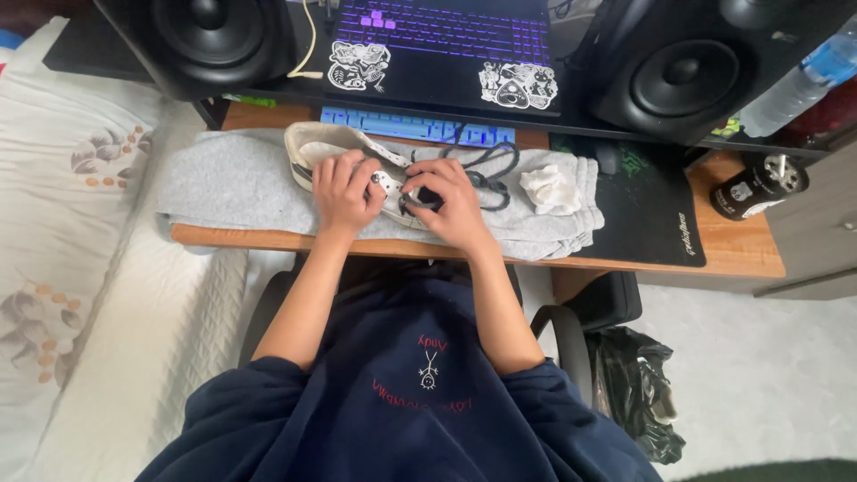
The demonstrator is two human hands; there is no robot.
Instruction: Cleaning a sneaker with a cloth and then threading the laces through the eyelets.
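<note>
Nearest the camera, both bare forearms come out of dark blue sleeves and reach forward over the front edge of the wooden desk point(741, 254). The left hand point(344, 192) lies on top of a white sneaker point(312, 143), its grip closed down over the middle of the shoe. The right hand point(451, 201), just beside it, has its grip pinched together on the dark shoelace point(486, 174), whose loose loops trail away to the right of the fingers. The sneaker lies on its side under both hands, its toe pointing left and away from the left grip, on a grey cloth point(223, 183) spread across the desk. To the right of the right grip, still on the cloth, lies a crumpled white rag point(549, 187); farther right stands a small black can point(759, 186) beside a black mouse mat point(656, 210). Beyond the hands lie a blue keyboard point(415, 128) and then a laptop point(446, 45) with purple-lit keys, flanked by two black speakers point(683, 71).
</note>
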